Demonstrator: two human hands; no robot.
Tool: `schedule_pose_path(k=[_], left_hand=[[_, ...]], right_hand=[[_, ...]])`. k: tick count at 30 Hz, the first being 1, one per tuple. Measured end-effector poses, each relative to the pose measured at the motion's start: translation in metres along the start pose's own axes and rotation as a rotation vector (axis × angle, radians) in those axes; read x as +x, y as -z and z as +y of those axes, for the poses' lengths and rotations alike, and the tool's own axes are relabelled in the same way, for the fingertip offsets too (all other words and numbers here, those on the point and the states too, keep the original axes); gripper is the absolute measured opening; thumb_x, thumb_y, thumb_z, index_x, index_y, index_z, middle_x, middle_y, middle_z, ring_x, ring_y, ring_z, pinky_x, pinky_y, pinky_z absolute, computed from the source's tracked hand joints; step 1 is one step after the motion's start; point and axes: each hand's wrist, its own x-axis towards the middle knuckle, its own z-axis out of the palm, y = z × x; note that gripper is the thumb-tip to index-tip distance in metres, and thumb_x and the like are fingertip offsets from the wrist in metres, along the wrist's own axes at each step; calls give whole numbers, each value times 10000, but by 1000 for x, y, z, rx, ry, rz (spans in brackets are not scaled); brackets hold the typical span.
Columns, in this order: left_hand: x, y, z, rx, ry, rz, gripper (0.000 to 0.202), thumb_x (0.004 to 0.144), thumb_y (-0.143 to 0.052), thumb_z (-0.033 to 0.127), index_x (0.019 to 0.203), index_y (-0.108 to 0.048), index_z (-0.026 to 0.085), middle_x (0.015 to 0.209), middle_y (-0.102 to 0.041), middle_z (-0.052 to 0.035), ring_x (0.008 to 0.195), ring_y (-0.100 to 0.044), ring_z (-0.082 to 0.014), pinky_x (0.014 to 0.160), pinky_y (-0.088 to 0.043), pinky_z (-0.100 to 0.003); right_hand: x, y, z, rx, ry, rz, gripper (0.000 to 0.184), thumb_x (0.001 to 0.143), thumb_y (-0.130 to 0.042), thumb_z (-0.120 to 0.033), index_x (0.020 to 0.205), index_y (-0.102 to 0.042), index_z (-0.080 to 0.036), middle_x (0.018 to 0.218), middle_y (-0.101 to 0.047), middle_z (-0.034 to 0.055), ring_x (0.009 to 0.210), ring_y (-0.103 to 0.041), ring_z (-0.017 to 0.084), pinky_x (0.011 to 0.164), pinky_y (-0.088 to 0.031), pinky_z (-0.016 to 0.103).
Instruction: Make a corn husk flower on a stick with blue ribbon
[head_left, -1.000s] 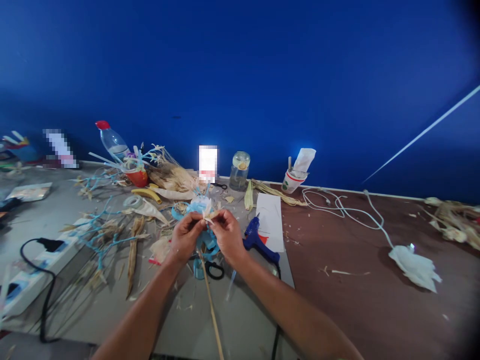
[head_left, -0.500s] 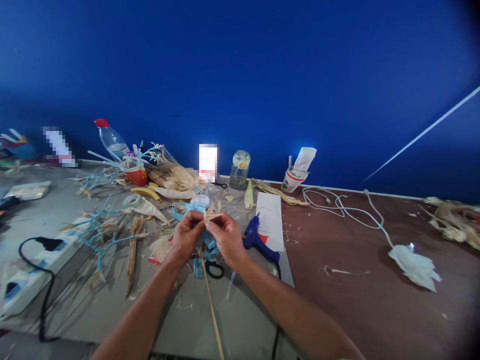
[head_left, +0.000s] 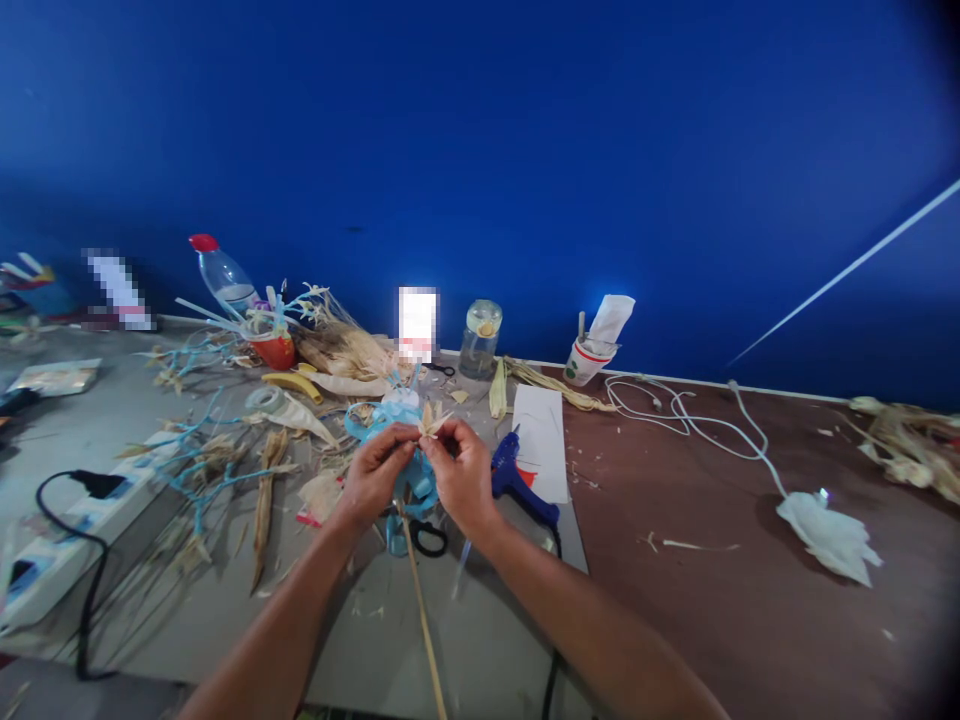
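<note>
Above the middle of the table, a small pale corn husk flower [head_left: 432, 419] with pointed petals stands up between my fingertips. My right hand [head_left: 466, 475] pinches its base between thumb and index finger. Pressed close to the same base, my left hand [head_left: 381, 470] is closed in a pinch too; the stem end is hidden behind the fingers. Light-blue ribbon [head_left: 424, 485] lies in a bunch under my hands. A long thin straw-coloured stick [head_left: 421, 610] runs from there toward me. Black-handled scissors [head_left: 429, 539] lie just below my hands.
A blue hot glue gun [head_left: 517, 475] rests on white paper [head_left: 540, 425] to the right. Husk pieces and blue-wrapped twigs [head_left: 225, 480] cover the left side, near a white power strip [head_left: 90, 540]. At the back stand a glass jar [head_left: 480, 345] and a paper cup [head_left: 589, 362].
The flower has turned more upright in my fingers, its petals now pointing up, and has shifted slightly right. Both hands have moved a little closer together; the arms have hardly moved.
</note>
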Motion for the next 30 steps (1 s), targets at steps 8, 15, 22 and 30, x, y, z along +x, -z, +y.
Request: schedule_pose_path(k=[8,15,22,30], left_hand=[[5,8,-6,-496,271,-139,166,647,-733,281,671,-619,162,700,-610,-18,671,-546,-134,673,-431,-267],[5,15,-9,-472,298,-238,183,645,-739,285,698,-651,134,643,-578,-11,585,-512,-111,608,-402,-252],[7,19,-17,-352,197,-233,161,682,-711,297,708,-659,147,658,-576,-2,620,-493,-112,641,-392,-244],[7,13,-7,-150,53,-37,185,670,-710,321,745,-661,159,721,-588,-19,676,-497,-133,637,-406,-236]], right_hand=[[-2,1,4,-80,108,-170,79,749,-599,-248,697,-580,-192,672,-521,-20,648,-458,124,635,-368,245],[10,9,3,-71,274,-283,17,717,-621,-189,706,-616,-201,745,-512,6,732,-490,144,669,-387,266],[11,7,5,-82,226,-296,153,711,-639,-227,851,-582,-207,798,-478,0,706,-472,120,634,-409,250],[22,15,8,261,-159,-356,379,585,-726,-194,927,-565,-213,817,-529,-15,649,-489,82,584,-415,199]])
